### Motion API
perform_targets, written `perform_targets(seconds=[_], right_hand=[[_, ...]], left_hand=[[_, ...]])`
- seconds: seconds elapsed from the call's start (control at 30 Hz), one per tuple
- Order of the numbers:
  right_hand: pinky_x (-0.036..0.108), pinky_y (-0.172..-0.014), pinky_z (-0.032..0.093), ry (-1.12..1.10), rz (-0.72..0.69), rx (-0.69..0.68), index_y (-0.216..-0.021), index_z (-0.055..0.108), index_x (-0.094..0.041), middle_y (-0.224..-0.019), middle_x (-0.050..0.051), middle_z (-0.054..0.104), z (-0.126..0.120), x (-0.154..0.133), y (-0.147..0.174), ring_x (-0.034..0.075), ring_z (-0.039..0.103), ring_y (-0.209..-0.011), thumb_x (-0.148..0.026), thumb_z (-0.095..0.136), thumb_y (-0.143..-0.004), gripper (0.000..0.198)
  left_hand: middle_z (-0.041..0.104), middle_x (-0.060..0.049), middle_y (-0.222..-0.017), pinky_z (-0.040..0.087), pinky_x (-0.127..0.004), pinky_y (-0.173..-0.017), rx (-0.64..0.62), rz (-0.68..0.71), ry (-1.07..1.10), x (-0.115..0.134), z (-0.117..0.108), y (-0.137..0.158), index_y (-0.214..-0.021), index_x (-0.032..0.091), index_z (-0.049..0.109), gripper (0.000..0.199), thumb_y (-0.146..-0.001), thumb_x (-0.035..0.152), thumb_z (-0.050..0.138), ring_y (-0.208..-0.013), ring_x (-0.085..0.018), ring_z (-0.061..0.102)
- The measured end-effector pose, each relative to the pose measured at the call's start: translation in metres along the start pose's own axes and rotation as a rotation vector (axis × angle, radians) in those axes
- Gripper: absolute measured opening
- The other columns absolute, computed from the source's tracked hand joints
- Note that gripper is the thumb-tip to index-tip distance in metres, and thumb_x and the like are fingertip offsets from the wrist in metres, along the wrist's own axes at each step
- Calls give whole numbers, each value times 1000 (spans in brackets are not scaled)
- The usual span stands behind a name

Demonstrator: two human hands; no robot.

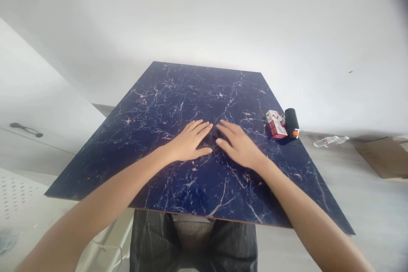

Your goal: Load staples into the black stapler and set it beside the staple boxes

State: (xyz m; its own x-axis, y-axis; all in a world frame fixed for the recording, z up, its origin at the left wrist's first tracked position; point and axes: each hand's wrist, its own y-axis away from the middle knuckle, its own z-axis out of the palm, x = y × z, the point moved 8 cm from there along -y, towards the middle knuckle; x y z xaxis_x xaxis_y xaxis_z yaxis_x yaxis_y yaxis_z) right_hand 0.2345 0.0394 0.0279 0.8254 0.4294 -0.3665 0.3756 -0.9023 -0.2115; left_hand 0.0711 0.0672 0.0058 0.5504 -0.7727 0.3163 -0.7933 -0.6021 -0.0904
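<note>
My left hand [190, 139] lies palm down on the dark blue marble-patterned table [197, 97], its fingers stretched and the thumb apart. Beside it, my right hand [238, 142] is also palm down over the tabletop, fingers extended and slightly blurred. A narrow gap separates the two hands, and neither holds anything. Further right, near the table's right edge, sit a red and white box [276, 125] and a black cylindrical object [291, 122] with an orange patch. My right hand is the nearer one to them, but does not touch them.
Behind the table rises a white wall [204, 17]. A clear plastic bottle [330, 141] lies on the floor to the right, near a cardboard box [384, 157]. On the left is a white door or cabinet panel with a dark handle [27, 129]. My legs [153, 242] are under the near edge.
</note>
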Motion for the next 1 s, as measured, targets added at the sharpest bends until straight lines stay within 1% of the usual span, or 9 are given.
perform_targets(seconds=[0.13,0.2,0.27,0.33,0.47,0.57,0.7,0.87,1.0], right_hand=[[61,-125,29,195,352,406,-152,53,-11,-161,24,48,-73,73,13,41,39,-152,-57,51,-100,69],[60,-124,29,241,585,505,-157,45,-7,-160,28,46,-104,118,33,43,38,-153,-57,52,-97,78],[60,-120,33,230,822,454,-161,37,-6,-161,32,42,-120,163,54,47,41,-150,-64,55,-93,91],[57,-115,41,211,981,305,-162,33,-5,-156,34,47,-121,199,70,47,47,-145,-67,56,-91,98],[50,-89,55,170,1056,86,-132,66,-11,-119,28,73,-108,233,78,43,71,-111,-59,61,-88,66],[47,-86,54,180,1011,69,-116,73,-12,-114,26,75,-100,229,65,41,71,-108,-52,58,-90,50],[44,-87,53,161,936,37,-116,73,-12,-116,23,75,-84,202,33,39,71,-110,-53,58,-90,51],[42,-85,54,95,803,5,-118,71,-13,-116,22,76,-51,144,-25,37,73,-106,-53,60,-89,51],[44,-92,54,11,659,0,-114,71,-12,-116,23,76,-16,82,-78,38,72,-110,-55,63,-88,50]], left_hand=[[28,-12,-174,17,-55,-132,93,-12,-19,-9,-9,-1,-169,22,22,71,-110,60,35,-162,-33,23],[32,-12,-173,17,-55,-132,98,-12,-35,-12,-8,-1,-168,23,26,69,-110,58,37,-161,-33,25],[33,-12,-172,17,-56,-132,92,-2,-44,-12,-6,-3,-167,23,28,68,-110,57,39,-160,-34,26],[34,-12,-172,18,-56,-131,77,15,-46,-10,-2,-5,-167,23,29,67,-109,56,39,-160,-34,27],[36,-13,-171,16,-56,-132,50,55,-61,-2,0,-9,-167,21,31,67,-109,55,40,-159,-34,29],[36,-13,-171,15,-55,-132,65,74,-73,1,-1,-11,-167,21,31,68,-109,55,39,-159,-33,29],[39,-12,-169,15,-55,-132,101,74,-79,1,-2,-10,-166,21,33,66,-109,55,39,-158,-33,32],[47,-13,-163,18,-55,-131,206,79,-108,5,-14,-7,-161,18,41,59,-111,48,37,-153,-32,39],[60,-13,-149,26,-51,-127,429,-3,-106,-11,-45,1,-150,15,53,47,-110,35,36,-139,-29,52]])
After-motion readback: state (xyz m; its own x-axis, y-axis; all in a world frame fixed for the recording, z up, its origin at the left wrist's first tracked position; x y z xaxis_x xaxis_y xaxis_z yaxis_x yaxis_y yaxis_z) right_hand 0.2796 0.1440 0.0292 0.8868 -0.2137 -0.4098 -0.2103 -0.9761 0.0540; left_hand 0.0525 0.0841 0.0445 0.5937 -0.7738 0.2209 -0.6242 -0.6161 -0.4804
